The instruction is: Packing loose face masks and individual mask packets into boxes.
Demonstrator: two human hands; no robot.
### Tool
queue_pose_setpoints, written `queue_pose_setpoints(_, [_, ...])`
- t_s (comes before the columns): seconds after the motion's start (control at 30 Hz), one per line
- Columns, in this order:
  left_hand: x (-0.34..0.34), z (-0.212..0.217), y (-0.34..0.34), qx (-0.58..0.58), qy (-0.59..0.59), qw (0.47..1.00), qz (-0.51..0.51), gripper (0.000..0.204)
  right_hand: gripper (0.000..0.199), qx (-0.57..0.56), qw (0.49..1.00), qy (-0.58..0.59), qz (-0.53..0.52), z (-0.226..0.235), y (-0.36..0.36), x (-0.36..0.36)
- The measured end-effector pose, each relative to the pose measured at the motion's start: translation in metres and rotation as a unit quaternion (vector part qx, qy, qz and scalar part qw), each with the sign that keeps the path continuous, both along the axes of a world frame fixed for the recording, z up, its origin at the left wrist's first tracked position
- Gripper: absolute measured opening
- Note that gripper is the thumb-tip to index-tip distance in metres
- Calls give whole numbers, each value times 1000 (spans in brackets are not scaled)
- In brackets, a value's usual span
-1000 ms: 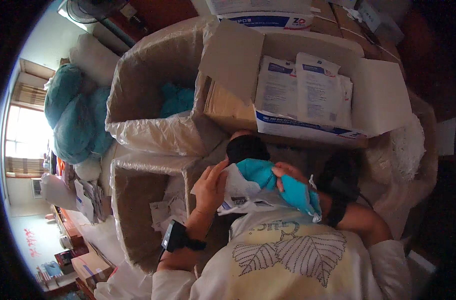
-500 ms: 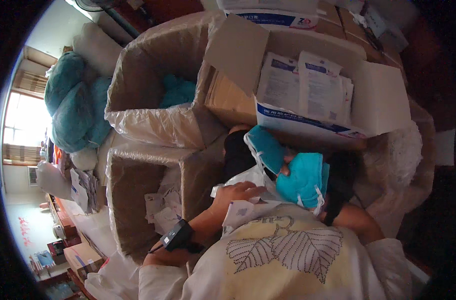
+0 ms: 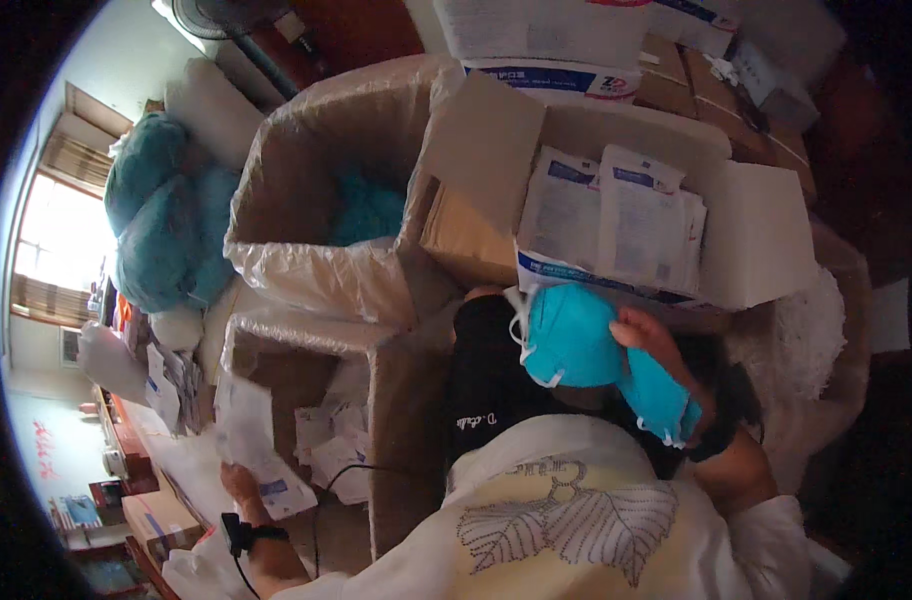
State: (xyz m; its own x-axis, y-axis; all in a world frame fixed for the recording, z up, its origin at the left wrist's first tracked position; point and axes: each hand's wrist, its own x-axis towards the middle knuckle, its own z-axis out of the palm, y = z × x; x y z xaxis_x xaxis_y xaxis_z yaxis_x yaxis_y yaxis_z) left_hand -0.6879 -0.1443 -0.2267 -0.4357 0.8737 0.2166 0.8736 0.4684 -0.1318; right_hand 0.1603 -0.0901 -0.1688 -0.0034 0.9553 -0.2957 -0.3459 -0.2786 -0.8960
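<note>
Blue fabric made up the masks (image 3: 574, 338) in the right hand (image 3: 666, 350), which was closed on them, thumb near the edge of one cup while a second lay lower, against the palm side. They were in front of the shirt (image 3: 566, 500), just below the white carton (image 3: 766, 230). How many lay together could not be told. White straps (image 3: 522, 335) hung loose from the left side of the upper mask.

The masks seemed very light, with shells stiff enough to keep a curve yet likely to crease under a hard squeeze. The thick edge looked the best place to take hold, with a gentle pinch; the thin straps would probably swing, snag or tangle, and made a poor grip.

The left hand (image 3: 240, 485) was well apart, touching the lower edge of a white packet (image 3: 246, 415) at the lower lined box (image 3: 401, 450); whether the fingers gripped it or were letting go, I cannot tell. That packet looked flat, thin and floppy, perhaps slippery, and easiest to pinch at a corner. Similar packets (image 3: 341, 462) lay inside the lower lined box.
</note>
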Motion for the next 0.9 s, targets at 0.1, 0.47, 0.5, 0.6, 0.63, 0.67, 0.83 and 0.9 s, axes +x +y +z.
queue_pose_setpoints(0.1, [71, 8, 10, 78, -91, 970, 212, 79, 18, 9, 990, -130, 50, 43, -5, -2])
queue_pose_setpoints(0.47, [571, 130, 152, -188, -806, 324, -458, 73, 17, 295, 828, -438, 189, 130, 2, 2])
queue_pose_setpoints(0.5, [596, 138, 142, -218, -818, 311, -432, 66, 19, 280, 837, -430, 190, 135, -1, 1])
queue_pose_setpoints(0.6, [632, 133, 129, -234, -876, 280, -315, 43, 26, 185, 896, -396, 71, 125, -14, 2])
queue_pose_setpoints(0.63, [641, 130, 126, -225, -896, 274, -268, 35, 30, 147, 914, -378, 10, 116, -16, 4])
queue_pose_setpoints(0.67, [657, 140, 122, -149, -917, 310, -200, 22, 33, 113, 943, -314, 0, 106, -19, 14])
queue_pose_setpoints(0.83, [661, 119, 120, -123, -859, 446, -221, 29, 47, 11, 999, -38, 17, 106, -33, 25])
queue_pose_setpoints(0.9, [661, 116, 114, -139, -858, 447, -212, 31, 46, 33, 997, -66, 33, 111, -28, 17])
